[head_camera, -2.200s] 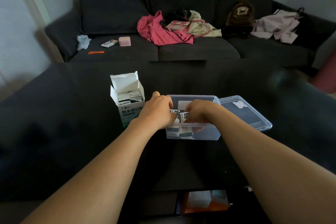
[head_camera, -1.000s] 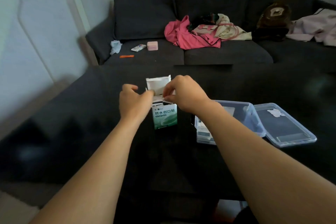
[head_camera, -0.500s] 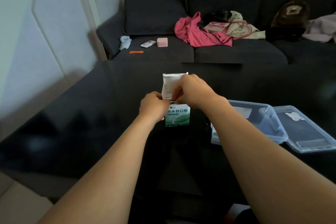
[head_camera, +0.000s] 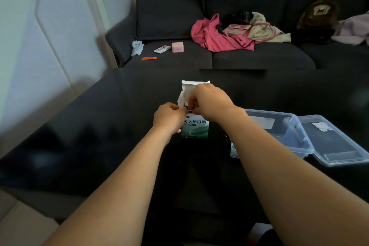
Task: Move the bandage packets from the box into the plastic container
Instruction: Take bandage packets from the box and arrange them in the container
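The white and green bandage box [head_camera: 196, 129] stands upright on the dark table [head_camera: 103, 126], its top flap [head_camera: 190, 88] folded open. My left hand [head_camera: 169, 118] grips the box's left side. My right hand [head_camera: 211, 102] reaches over the top, fingertips pinched together inside the box's opening on the bandage packets [head_camera: 186, 107], of which only a dark sliver shows. The clear plastic container [head_camera: 299, 136] sits to the right of the box, partly hidden behind my right forearm. What lies inside it is hard to make out.
The container's clear lid [head_camera: 343, 152] lies flat just right of it. Beyond the table stands a dark sofa [head_camera: 171, 12] with a pink garment [head_camera: 217, 38], a small pink box [head_camera: 177, 47] and other clutter. A pale wall [head_camera: 40, 46] runs along the left.
Both hands left the container and went to the box. My left hand settled on its left side, and my right fingers closed into the box's opening.
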The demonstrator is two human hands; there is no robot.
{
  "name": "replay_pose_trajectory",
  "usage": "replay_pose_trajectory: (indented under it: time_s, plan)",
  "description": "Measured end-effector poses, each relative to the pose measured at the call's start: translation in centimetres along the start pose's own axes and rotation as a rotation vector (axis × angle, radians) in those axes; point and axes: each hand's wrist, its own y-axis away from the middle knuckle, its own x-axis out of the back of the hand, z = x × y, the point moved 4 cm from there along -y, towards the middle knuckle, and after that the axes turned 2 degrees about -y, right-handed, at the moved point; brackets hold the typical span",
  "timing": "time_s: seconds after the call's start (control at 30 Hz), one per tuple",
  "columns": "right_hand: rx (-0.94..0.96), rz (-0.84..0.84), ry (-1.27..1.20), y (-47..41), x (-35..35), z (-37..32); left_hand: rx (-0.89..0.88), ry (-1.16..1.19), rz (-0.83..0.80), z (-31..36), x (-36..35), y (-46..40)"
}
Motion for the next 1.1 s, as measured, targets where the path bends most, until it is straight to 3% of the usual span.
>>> replay_pose_trajectory:
  time_s: [0.47,0.6,0.73,0.8,0.93,1.1]
  plan:
    - [0.045,0.112,-0.080,0.5,2.5,0.2,-0.103,-0.072,0.033,1.3,0.1,0.8]
    - [0.078,0.173,-0.112,1.0,4.2,-0.1,-0.134,0.026,0.122,1.7,0.4,0.8]
    - [0.091,0.240,-0.182,1.4,5.8,0.3,-0.455,0.006,0.391,3.2,1.8,2.1]
    - [0.106,0.282,-0.228,1.6,6.9,0.4,-0.650,-0.015,0.411,4.0,1.9,2.8]
    - [0.159,0.331,-0.362,2.3,9.4,0.0,-0.776,0.060,0.210,5.4,1.3,3.3]
    - [0.172,0.294,-0.450,2.8,10.7,0.4,-0.633,0.272,-0.126,6.2,0.6,4.5]
